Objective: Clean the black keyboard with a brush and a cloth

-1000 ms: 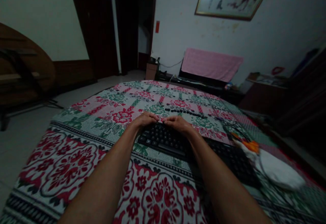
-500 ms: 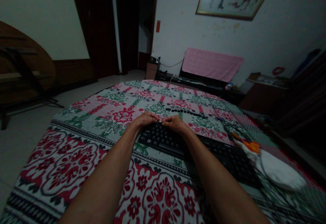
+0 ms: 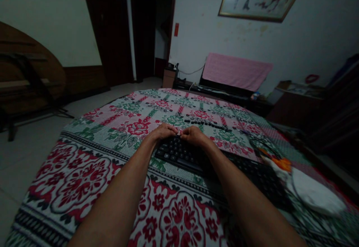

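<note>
A black keyboard lies on a bed with a red, green and white flowered cover. My left hand is curled over the keyboard's far left corner. My right hand sits close beside it on the top row of keys, fingers bent and pressed together. The fingertips of both hands are hidden. Just beyond the hands, a row of loose black keycaps lies on the cover.
A white object with an orange part and a dark cable lie right of the keyboard. Past the bed stands a low unit draped in pink cloth. Dark doorway behind, wooden furniture at left, tiled floor.
The view has shifted slightly. Both hands stay at the keyboard's far edge, and the right hand has drawn a little closer to the left.
</note>
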The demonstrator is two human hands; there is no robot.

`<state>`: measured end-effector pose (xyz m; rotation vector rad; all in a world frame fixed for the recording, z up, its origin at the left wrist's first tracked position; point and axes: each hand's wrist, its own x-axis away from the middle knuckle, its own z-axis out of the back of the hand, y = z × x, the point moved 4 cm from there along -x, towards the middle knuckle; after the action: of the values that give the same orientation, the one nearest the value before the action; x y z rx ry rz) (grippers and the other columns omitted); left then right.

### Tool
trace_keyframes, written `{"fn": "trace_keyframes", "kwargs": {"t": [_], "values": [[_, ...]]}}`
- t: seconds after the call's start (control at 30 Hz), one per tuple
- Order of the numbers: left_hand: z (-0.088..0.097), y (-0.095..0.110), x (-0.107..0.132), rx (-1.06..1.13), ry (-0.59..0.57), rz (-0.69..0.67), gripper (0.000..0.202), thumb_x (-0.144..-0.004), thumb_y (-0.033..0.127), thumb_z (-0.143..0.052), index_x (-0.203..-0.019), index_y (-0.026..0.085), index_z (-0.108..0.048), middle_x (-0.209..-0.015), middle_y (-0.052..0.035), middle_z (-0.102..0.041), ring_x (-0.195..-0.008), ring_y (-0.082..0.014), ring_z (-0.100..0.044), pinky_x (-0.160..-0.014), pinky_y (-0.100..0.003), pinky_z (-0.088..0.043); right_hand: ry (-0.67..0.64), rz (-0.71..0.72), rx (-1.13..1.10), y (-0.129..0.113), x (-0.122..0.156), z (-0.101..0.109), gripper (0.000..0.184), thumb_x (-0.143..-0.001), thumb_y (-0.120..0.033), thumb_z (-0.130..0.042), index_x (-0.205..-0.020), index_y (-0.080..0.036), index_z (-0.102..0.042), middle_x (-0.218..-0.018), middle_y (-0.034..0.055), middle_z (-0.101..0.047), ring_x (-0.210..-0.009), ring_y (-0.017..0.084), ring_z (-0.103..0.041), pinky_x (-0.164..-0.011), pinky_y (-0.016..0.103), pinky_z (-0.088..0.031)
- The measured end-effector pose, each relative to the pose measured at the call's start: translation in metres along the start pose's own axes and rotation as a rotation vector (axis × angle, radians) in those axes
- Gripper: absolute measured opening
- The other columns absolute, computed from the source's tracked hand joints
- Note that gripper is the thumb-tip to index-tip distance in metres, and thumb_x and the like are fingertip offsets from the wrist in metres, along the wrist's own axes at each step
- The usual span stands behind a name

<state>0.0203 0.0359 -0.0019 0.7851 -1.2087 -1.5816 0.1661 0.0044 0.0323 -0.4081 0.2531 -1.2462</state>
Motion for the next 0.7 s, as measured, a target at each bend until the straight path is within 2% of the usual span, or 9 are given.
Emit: {"fn": "trace_keyframes", "kwargs": {"t": [0.27, 0.4, 0.5, 0.7], "values": [[0.000, -0.001, 0.000, -0.020, 0.006, 0.004, 0.021, -0.057, 0.012, -0.058, -0.073, 0.015, -0.071, -0.062, 0.0024, -0.064, -0.057, -0.0090, -0.051, -0.055, -0.021, -0.038, -0.047, 0.033, 0.282, -0.020, 0.002, 0.007, 0.021, -0.075, -0.018, -0.053, -0.082, -0.015, -0.072, -0.073, 0.0051, -0.068, -0.064, 0.013, -0.056, -0.055, 0.020, -0.033], [0.001, -0.002, -0.002, -0.047, 0.024, -0.023, 0.019, -0.056, 0.012, -0.059, -0.070, 0.015, -0.071, -0.065, 0.0016, -0.066, -0.061, -0.0105, -0.053, -0.059, -0.021, -0.040, -0.044, -0.030, 0.407, -0.031, -0.001, 0.010, 0.022, -0.073, -0.015, -0.053, -0.081, -0.015, -0.073, -0.079, 0.0099, -0.070, -0.067, 0.016, -0.060, -0.055, 0.022, -0.034], [0.001, -0.001, -0.002, -0.058, 0.024, -0.033, 0.018, -0.056, 0.012, -0.059, -0.069, 0.016, -0.071, -0.066, 0.0015, -0.066, -0.062, -0.0108, -0.054, -0.061, -0.022, -0.041, -0.016, -0.039, 0.395, -0.029, 0.000, 0.008, 0.023, -0.075, -0.018, -0.053, -0.083, -0.013, -0.073, -0.081, 0.0109, -0.070, -0.070, 0.017, -0.061, -0.056, 0.023, -0.034], [0.001, 0.004, 0.002, -0.072, 0.001, -0.016, 0.019, -0.058, 0.011, -0.059, -0.072, 0.015, -0.071, -0.062, 0.0024, -0.064, -0.060, -0.0100, -0.053, -0.061, -0.021, -0.040, 0.071, 0.016, 0.213, -0.010, 0.005, 0.001, 0.021, -0.077, -0.023, -0.053, -0.079, -0.016, -0.072, -0.070, 0.0042, -0.069, -0.065, 0.014, -0.057, -0.056, 0.021, -0.033]]}}
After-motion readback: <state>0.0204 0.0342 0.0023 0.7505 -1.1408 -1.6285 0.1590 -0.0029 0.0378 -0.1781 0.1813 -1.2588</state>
